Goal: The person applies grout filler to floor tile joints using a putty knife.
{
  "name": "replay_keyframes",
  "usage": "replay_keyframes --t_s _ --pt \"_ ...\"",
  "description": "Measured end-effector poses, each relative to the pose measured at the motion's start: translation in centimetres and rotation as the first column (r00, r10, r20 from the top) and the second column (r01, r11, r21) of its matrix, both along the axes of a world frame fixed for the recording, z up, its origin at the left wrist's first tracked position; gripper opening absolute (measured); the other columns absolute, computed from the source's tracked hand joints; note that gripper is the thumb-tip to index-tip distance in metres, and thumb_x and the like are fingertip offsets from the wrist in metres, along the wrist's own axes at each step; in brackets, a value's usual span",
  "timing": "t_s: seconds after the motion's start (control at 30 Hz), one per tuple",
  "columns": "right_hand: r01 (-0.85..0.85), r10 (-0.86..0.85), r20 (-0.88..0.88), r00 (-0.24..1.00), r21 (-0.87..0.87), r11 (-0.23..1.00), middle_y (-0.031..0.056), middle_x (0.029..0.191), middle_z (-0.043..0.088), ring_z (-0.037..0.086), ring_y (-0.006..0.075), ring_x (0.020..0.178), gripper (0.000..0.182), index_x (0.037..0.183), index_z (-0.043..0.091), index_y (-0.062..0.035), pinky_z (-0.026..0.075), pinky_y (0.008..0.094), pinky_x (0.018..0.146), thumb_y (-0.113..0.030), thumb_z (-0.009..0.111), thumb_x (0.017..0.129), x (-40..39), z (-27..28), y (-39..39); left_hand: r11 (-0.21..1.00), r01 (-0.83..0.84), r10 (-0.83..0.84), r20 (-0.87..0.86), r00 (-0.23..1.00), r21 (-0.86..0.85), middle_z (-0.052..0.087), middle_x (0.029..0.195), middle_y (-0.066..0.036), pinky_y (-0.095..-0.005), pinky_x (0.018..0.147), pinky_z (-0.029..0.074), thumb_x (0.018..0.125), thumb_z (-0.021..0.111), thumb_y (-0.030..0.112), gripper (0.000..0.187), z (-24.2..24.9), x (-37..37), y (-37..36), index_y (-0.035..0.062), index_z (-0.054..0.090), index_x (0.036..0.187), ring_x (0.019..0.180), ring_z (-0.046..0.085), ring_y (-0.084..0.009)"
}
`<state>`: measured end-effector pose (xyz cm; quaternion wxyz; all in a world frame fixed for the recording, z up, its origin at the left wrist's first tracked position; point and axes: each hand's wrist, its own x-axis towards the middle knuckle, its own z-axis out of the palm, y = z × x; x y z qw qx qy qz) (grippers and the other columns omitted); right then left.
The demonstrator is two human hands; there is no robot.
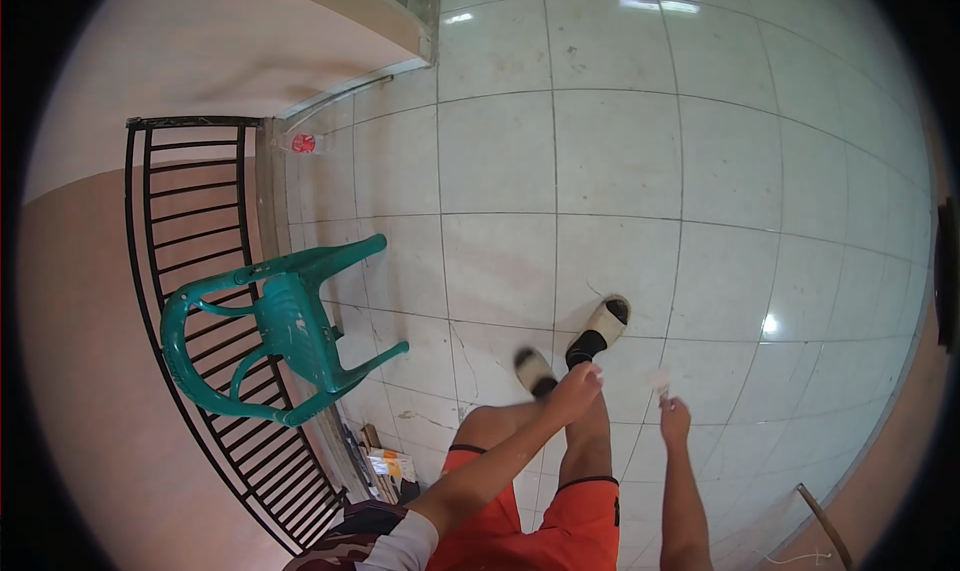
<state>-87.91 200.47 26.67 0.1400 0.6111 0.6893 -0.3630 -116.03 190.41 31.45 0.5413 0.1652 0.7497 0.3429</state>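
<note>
Both of my hands hang over the tiled floor (500,161), in front of my red shorts (575,526). My left hand (577,389) is above my knees, its fingers closed; a small pale bit shows at the fingertips, too small to name. Further right, my right hand (675,418) pinches a small, pale, thin piece (660,381) that sticks up from the fingers. Below are my feet in light slippers (607,319) and dark socks.
A green plastic chair (300,331) stands at the left beside a black metal railing (195,201). A bottle with a red label (303,143) lies near the wall. Stacked items (390,464) sit at the lower left, and a thin stick (825,526) is at the lower right.
</note>
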Motion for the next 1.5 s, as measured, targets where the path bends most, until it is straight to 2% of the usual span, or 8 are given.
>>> replay_keyframes --t_s 0.13,0.33,0.4,0.47,0.53,0.63,0.87,1.5 --pt "0.269 -0.287 -0.082 0.955 -0.178 0.947 0.0039 0.059 0.052 0.049 0.0108 0.051 0.035 0.087 0.067 -0.0023 0.038 0.0318 0.050 -0.034 0.060 0.100 -8.3 -0.4 8.4 0.995 -0.098 0.098 0.027 0.995 0.008 0.066 0.107 -0.014 -0.0381 0.079 0.053 0.096 0.064 0.018 0.023 0.7 -2.1 3.7 0.0040 0.061 0.114 0.088 0.065 -0.0276" --pt "0.283 -0.303 -0.098 0.948 -0.172 0.943 0.0025 0.059 0.051 0.046 0.0086 0.051 0.035 0.088 0.066 -0.0018 0.034 0.0292 0.048 -0.033 0.058 0.102 -16.7 -4.7 11.4 0.918 0.396 -0.396 0.009 0.918 -0.012 0.066 0.109 -0.015 -0.0386 0.084 0.052 0.096 0.063 0.019 0.027 -5.2 -1.0 2.2 0.0043 0.060 0.119 0.092 0.066 -0.0281" --pt "0.232 -0.243 -0.066 0.968 -0.147 0.962 0.0030 0.060 0.054 0.046 0.0084 0.052 0.034 0.088 0.066 -0.0011 0.034 0.0292 0.047 -0.032 0.059 0.102 -18.9 -6.4 11.1 0.922 0.387 -0.383 0.146 0.912 -0.002 0.065 0.109 -0.016 -0.0429 0.085 0.051 0.096 0.064 0.022 0.029 -4.9 -1.6 1.8 0.0050 0.059 0.119 0.095 0.066 -0.0327" --pt "0.373 -0.391 0.014 0.920 -0.332 0.866 0.0144 0.073 0.066 0.062 0.0201 0.067 0.034 0.092 0.067 0.0020 0.049 0.0358 0.064 -0.030 0.061 0.100 -22.8 -7.8 11.6 0.800 0.599 -0.596 0.061 0.801 -0.032 0.065 0.108 -0.017 -0.0477 0.088 0.050 0.095 0.064 0.026 0.033 -3.9 -3.5 2.7 0.0046 0.059 0.119 0.100 0.065 -0.0370" --pt "0.323 -0.372 -0.121 0.921 -0.302 0.897 0.0161 0.077 0.068 0.063 0.0222 0.073 0.033 0.092 0.066 0.0034 0.049 0.0388 0.068 -0.028 0.061 0.100 -24.9 -10.9 10.5 0.738 0.674 -0.661 0.167 0.731 -0.027 0.065 0.110 -0.017 -0.0495 0.089 0.048 0.095 0.064 0.027 0.035 -3.1 -5.4 4.3 0.0045 0.058 0.120 0.102 0.064 -0.0379" --pt "0.195 -0.209 -0.055 0.976 -0.196 0.961 0.0256 0.087 0.067 0.064 0.0461 0.084 0.041 0.087 0.064 0.0014 0.050 0.0494 0.074 -0.038 0.059 0.098 -28.0 -15.6 9.4 0.727 0.686 -0.680 0.174 0.713 0.028 0.061 0.118 -0.017 -0.0517 0.091 0.047 0.095 0.063 0.028 0.039 -2.6 -6.8 3.9 0.0053 0.055 0.125 0.108 0.061 -0.0373" --pt "0.170 -0.159 0.067 0.985 -0.241 0.956 0.0251 0.088 0.069 0.067 0.0457 0.086 0.044 0.088 0.064 -0.0008 0.050 0.0525 0.073 -0.042 0.055 0.100 -35.1 -19.3 11.9 0.614 0.789 -0.759 0.270 0.592 -0.003 0.059 0.120 -0.019 -0.0517 0.093 0.047 0.094 0.065 0.029 0.047 -1.2 -8.3 4.0 0.0029 0.052 0.131 0.112 0.059 -0.0366" --pt "0.283 -0.282 0.055 0.958 0.002 0.959 0.0241 0.083 0.071 0.069 0.0475 0.080 0.033 0.099 0.064 -0.0032 0.054 0.0556 0.071 -0.035 0.056 0.101 -40.3 -23.2 9.1 0.684 0.729 -0.692 0.331 0.641 0.021 0.053 0.131 -0.014 -0.0525 0.093 0.048 0.093 0.063 0.030 0.047 -1.6 -10.9 6.1 0.0059 0.057 0.132 0.117 0.056 -0.0351"
